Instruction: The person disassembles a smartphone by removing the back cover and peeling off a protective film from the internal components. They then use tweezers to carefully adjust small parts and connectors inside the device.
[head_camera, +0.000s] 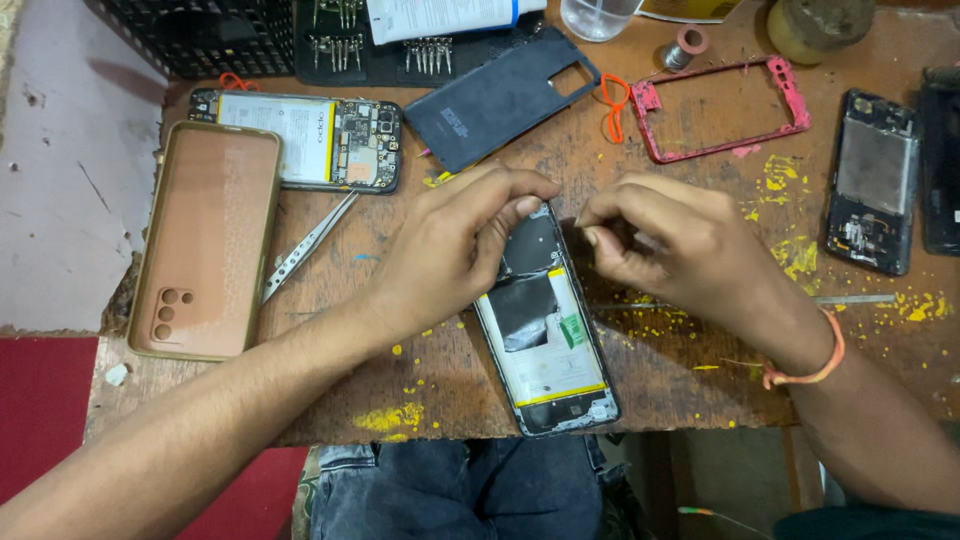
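Observation:
An opened phone with its back off lies on the wooden table, its battery and dark boards exposed. My left hand rests on the phone's upper left edge, fingertips pressing its top end. My right hand hovers just right of the phone's top, fingers pinched together; whether something tiny sits between them cannot be made out. An orange thread band circles my right wrist.
A second opened phone, a tan phone case, metal tweezers, a dark back cover, a red phone frame and further dismantled phones lie around. A screwdriver bit set stands at the back.

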